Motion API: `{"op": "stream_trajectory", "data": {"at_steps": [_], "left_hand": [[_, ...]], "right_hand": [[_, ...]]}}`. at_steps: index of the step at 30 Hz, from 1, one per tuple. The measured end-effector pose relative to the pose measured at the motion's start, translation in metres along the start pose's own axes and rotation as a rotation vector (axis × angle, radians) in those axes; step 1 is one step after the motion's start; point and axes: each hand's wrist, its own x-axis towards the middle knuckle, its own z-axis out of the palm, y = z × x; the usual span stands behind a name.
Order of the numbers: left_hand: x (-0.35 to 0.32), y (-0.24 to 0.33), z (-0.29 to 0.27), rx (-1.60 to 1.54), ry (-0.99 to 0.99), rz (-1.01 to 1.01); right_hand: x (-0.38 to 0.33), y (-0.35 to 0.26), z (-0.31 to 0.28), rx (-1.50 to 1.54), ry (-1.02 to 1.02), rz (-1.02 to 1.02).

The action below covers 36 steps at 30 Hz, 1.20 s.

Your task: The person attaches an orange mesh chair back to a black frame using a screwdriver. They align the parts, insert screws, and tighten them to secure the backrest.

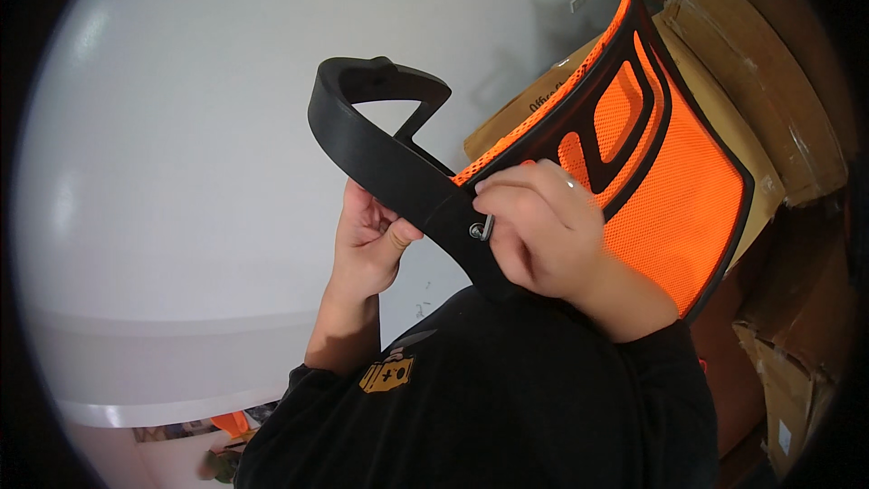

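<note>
Head view: my left hand (367,249) pinches the armrest (376,163); my right hand (552,226) pinches a hex key (490,228) at the bolt (475,232).

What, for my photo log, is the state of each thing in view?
Left hand: closed on black armrest
Right hand: pinching bent metal key
Black armrest: tilted, held
Bent metal key: at the bolt
Bolt: in the armrest, tightness unclear
Orange mesh backrest: tilted, mesh stretched across its black frame
Cardboard boxes: beyond the backrest, whether sealed unclear

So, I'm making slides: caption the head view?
Left hand holds a black armrest; right hand holds metal tool at its bolt, beside orange mesh backrest.
</note>
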Motion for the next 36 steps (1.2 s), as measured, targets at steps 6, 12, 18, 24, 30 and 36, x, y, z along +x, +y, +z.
{"op": "stream_trajectory", "data": {"at_steps": [6,12,18,24,30,36], "left_hand": [[-0.003,0.002,-0.002,0.025,-0.013,-0.022],[-0.003,0.001,-0.002,0.006,0.007,-0.038],[0.002,0.005,0.008,0.015,0.017,-0.054],[-0.001,0.003,0.009,0.020,0.016,-0.032],[-0.004,0.002,0.011,-0.002,0.028,-0.022],[-0.003,0.004,0.015,0.014,0.052,-0.021]], "right_hand": [[0.001,-0.004,-0.047,-0.004,-0.365,0.064],[-0.006,-0.002,-0.040,0.129,-0.456,-0.020],[0.001,-0.010,-0.006,-0.005,-0.193,-0.129],[-0.007,-0.003,0.019,-0.110,0.084,-0.214],[-0.010,-0.004,0.022,-0.126,0.091,-0.149],[-0.011,0.000,0.029,-0.131,0.208,-0.246]]}}
